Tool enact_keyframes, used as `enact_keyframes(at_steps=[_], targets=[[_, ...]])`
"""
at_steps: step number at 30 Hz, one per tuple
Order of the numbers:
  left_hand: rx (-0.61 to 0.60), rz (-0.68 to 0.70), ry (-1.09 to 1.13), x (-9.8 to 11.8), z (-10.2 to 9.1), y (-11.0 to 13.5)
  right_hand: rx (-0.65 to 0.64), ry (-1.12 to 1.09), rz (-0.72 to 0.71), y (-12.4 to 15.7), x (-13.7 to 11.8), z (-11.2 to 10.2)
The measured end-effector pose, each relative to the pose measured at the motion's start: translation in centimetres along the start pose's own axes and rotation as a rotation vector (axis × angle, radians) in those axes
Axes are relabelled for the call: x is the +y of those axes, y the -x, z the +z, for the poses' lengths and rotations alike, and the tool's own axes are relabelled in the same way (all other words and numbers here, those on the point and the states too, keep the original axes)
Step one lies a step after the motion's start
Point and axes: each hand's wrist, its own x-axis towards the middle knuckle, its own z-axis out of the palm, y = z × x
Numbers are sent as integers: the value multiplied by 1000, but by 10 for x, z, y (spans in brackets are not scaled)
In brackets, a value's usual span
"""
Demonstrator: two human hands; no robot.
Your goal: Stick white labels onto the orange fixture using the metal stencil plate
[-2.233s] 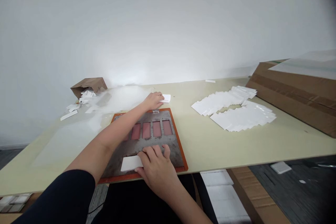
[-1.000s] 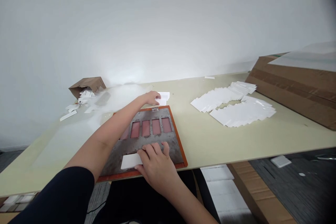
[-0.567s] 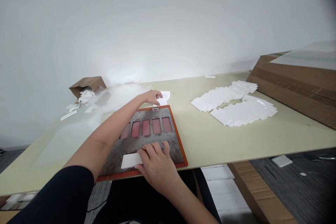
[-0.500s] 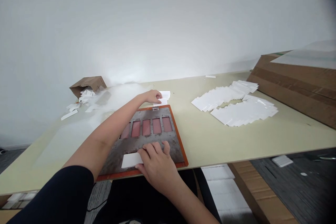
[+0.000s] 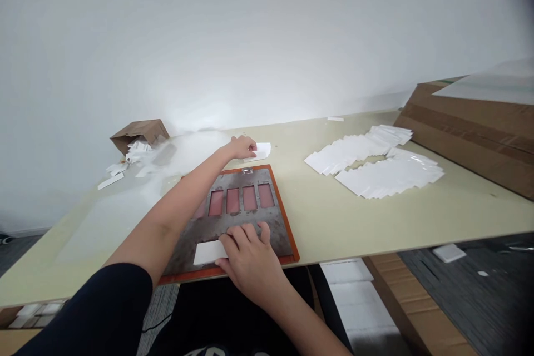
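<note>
My left hand [image 5: 244, 147] reaches past the far edge of the board, fingers pinched at small white paper pieces [image 5: 262, 150] lying on the table. Its fingertips partly cover the paper, so the exact grip is hard to make out. Near the board's front edge, my right hand [image 5: 250, 261] has its thumb and fingers round the right end of a white rectangular piece [image 5: 208, 252], thin and flat-topped. Beneath the hands lies a grey metal board [image 5: 233, 229] with an orange rim, a small metal clip [image 5: 247, 170] and a row of several pinkish rectangular recesses.
Fanned white sleeves [image 5: 387, 175] spread over the table's right side. A large cardboard box [image 5: 467, 139] stands behind them. At far left, a brown paper bag [image 5: 154, 130] spills white scraps. Stacked white pieces [image 5: 359, 300] fill a carton below the front edge.
My left hand has shifted slightly away from the board's clip, and the white slip at its fingers has moved back with it. My right hand stays on the white piece.
</note>
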Motion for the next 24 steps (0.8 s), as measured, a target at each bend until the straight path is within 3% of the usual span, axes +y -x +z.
enact_keyframes(at_steps=[4, 7, 13, 16, 18, 21, 24], targets=[[51, 13, 84, 3, -1, 1, -16, -16, 12, 0, 0, 2], [155, 15, 199, 2, -6, 8, -30, -61, 26, 0, 0, -1], [345, 7, 455, -14, 0, 47, -82, -218, 46, -11, 22, -39], [405, -25, 538, -25, 14, 73, -54, -204, 117, -42, 57, -55], [424, -45, 575, -31, 26, 88, -41, -203, 152, -74, 84, -55], [419, -62, 612, -36, 43, 104, -24, -168, 109, -120, 117, -39], [419, -53, 638, -38, 56, 112, -21, -76, 35, -147, 130, -15]])
